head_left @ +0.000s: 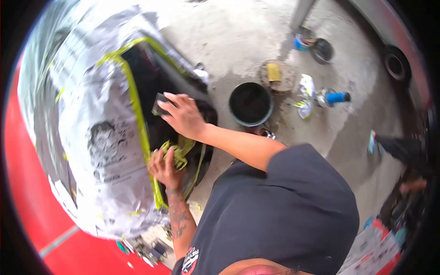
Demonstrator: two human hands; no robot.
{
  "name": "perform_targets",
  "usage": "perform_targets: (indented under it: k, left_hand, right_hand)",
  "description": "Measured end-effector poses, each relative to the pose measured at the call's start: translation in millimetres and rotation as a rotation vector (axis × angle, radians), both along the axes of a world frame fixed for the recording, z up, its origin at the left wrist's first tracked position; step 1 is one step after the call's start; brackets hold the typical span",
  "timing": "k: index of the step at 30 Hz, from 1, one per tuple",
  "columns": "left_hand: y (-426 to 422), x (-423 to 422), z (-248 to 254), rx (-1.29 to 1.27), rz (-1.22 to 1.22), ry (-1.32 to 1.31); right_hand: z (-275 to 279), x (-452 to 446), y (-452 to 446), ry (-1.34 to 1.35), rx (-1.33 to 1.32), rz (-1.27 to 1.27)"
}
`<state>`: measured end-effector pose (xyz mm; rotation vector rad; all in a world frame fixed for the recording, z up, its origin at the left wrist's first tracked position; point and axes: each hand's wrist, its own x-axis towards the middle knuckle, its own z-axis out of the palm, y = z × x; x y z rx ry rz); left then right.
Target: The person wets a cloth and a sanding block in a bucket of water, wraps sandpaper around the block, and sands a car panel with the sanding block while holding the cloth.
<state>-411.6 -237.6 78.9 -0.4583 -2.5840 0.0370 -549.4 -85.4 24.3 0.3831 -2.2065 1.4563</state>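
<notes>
A dark, glossy car panel (146, 75) is framed by yellow-green masking tape (133, 91) and white printed masking paper (87, 110). My right hand (185, 117) reaches across the panel, its fingers closed on a small dark flat pad (159, 104) that looks like sandpaper. Lower down, my tattooed left hand (166, 169) rests at the taped edge with its fingers curled on a crumpled yellow-green cloth (178, 158). Whether that bundle is cloth or wadded tape is hard to tell.
On the concrete floor stand a dark bucket (250, 104), a round slab with a yellow sponge (273, 72), a blue-handled tool (337, 97) and open cans (321, 50). Red bodywork (27, 192) lies left; another vehicle's wheel (396, 66) is right. A person's leg (398, 146) shows at right.
</notes>
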Motion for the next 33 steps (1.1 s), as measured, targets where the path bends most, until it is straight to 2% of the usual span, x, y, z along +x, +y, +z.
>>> perform_targets:
  k: [2,3,5,9,11,12,15,17,24,27,30,33]
  left_hand:
    - [-3.6,0.5,-1.1,-0.015,0.005,-0.019]
    - [0.0,0.2,2.4,-0.009,0.016,-0.023]
    - [1.9,-1.6,0.2,0.009,0.021,0.005]
    - [0.7,-2.0,-2.3,0.02,0.019,0.018]
    - [0.3,-1.6,-2.1,0.019,0.016,0.022]
    - [-0.1,-1.0,-2.9,0.016,0.018,0.023]
    - [-1.5,-3.7,-5.5,0.022,0.019,0.028]
    - [-1.6,-1.1,-4.0,0.012,0.028,0.009]
    - [-1.3,-0.5,-6.9,0.02,0.049,0.023]
    - [-1.2,-1.6,-6.9,0.036,0.078,0.007]
    - [-1.1,1.5,-8.1,0.05,0.08,0.003]
    - [-1.6,-0.7,-7.0,0.041,0.076,0.005]
  right_hand:
    - [5.1,31.2,8.9,0.101,0.162,0.102]
    - [5.1,26.4,10.3,0.118,0.159,0.111]
    - [5.2,-4.9,4.3,0.135,0.1,0.036]
    - [-0.9,-101.5,-16.0,-0.025,-0.08,-0.096]
    - [1.4,-119.2,-17.1,-0.047,-0.119,-0.113]
    - [-2.0,-108.1,-19.8,-0.064,-0.038,-0.158]
    - [20.9,-32.1,-4.7,-0.01,0.149,-0.04]
    - [17.6,-0.3,2.8,0.089,0.233,0.039]
    - [39.6,-108.7,-8.0,0.113,0.251,-0.063]
    - [45.1,-73.5,-2.3,0.133,0.306,-0.018]
    - [36.4,-10.8,7.0,0.22,0.382,0.14]
    - [37.4,-19.3,8.8,0.28,0.417,0.142]
